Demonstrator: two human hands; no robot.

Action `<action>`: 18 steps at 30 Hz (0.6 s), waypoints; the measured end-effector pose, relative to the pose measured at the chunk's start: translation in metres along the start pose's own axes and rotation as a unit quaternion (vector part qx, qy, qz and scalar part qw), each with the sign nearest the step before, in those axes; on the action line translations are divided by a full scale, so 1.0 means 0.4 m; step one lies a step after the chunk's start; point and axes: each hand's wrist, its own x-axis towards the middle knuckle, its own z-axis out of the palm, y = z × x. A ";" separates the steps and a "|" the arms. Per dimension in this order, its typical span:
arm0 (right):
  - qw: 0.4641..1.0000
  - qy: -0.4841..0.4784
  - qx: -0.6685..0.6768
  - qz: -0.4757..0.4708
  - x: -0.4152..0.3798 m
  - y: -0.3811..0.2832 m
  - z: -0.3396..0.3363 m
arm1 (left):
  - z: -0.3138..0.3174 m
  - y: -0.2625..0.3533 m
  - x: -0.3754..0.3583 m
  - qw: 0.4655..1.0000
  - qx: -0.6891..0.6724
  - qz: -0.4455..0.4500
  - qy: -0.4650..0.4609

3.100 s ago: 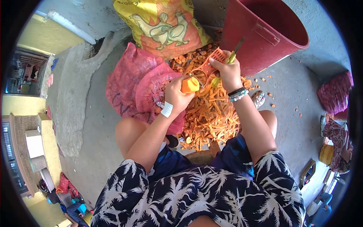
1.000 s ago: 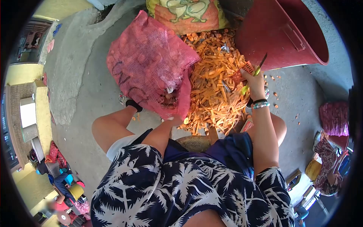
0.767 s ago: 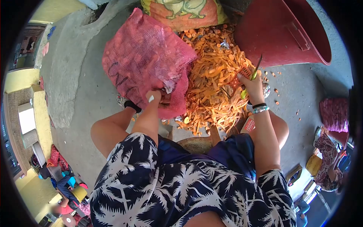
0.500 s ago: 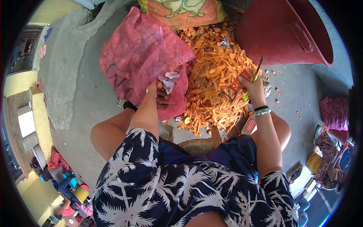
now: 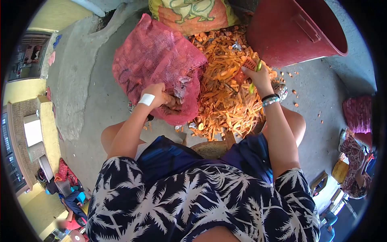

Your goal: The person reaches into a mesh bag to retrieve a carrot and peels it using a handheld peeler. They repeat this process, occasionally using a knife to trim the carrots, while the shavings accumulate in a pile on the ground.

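Observation:
My left hand [image 5: 155,94], with a white patch at the wrist, is at the open mouth of the red mesh sack [image 5: 151,60]. Its fingers curl round an orange-brown carrot [image 5: 171,101]. Crumpled whitish paper [image 5: 182,85] lies in the sack's mouth beside it. My right hand [image 5: 259,77] is closed on an orange slotted peeler [image 5: 249,64] and a green-handled tool [image 5: 252,88], above the pile of orange peelings [image 5: 225,92]. A dark bracelet and a beaded one circle the right wrist.
A large red tub [image 5: 282,36] leans at the upper right. A printed yellow-orange sack [image 5: 193,16] stands behind the peelings. Carrot bits dot the grey floor [image 5: 314,88] at right. A wooden stool edge [image 5: 211,149] shows between my knees. Other people sit at both lower sides.
My left hand has turned and lifted at the sack's mouth, and a carrot now shows in its fingers. My right hand has shifted up and left with the tools.

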 end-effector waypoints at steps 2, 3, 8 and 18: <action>1.000 0.005 -0.022 -0.007 -0.025 -0.023 0.019 | -0.101 0.054 -0.093 0.996 -0.044 0.031 0.074; 0.999 0.011 -0.047 -0.009 -0.034 -0.031 0.023 | -0.147 0.079 -0.139 0.992 -0.068 0.029 0.104; 0.998 0.002 -0.065 -0.023 -0.058 -0.028 0.024 | -0.255 0.117 -0.303 0.947 -0.185 0.069 0.254; 1.000 -0.013 0.014 -0.021 -0.056 0.026 -0.036 | -0.063 0.218 -0.195 0.251 -0.957 0.134 -0.053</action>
